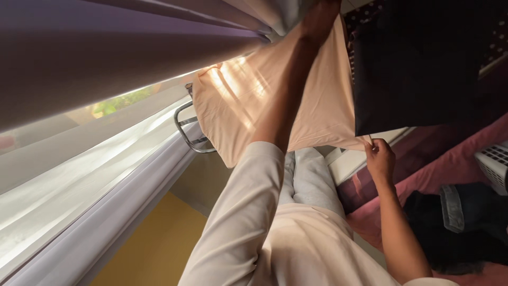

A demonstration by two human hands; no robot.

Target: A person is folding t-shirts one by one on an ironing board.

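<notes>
A peach cloth (238,106) hangs spread beside a window, lit by sunlight. My left hand (319,20) reaches far out along its upper edge and grips the cloth there; the fingers are partly hidden in the folds. My right hand (379,158) pinches the cloth's lower corner between thumb and fingers and holds it taut. A dark garment (423,63) hangs right next to the peach cloth and overlaps its edge.
A metal rack bar (184,130) sticks out under the cloth by the white window frame (121,196). A pale curtain (106,47) fills the upper left. Pink bedding (450,164), a white laundry basket (495,164) and a dark clothes pile (460,222) lie at the right.
</notes>
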